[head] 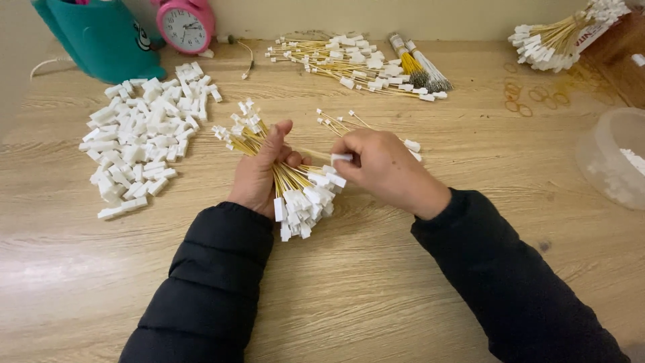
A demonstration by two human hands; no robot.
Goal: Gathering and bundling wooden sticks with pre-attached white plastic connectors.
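The left hand [259, 171] is closed around a fat bundle of yellow wires [285, 176]. Many of these wires already wear small white plugs [306, 202] at the bottom end, so a good part looks done. The right hand [379, 168] pinches one white plug [340, 158] between thumb and finger, touching the bundle at its 3 o'clock side. A big pile of loose white plugs [138, 138] waits at 9 o'clock from the hands, so much seems left. Finished wire bunches [356, 64] lie at 12 o'clock, and a few loose wires [346, 123] lie just behind the right hand.
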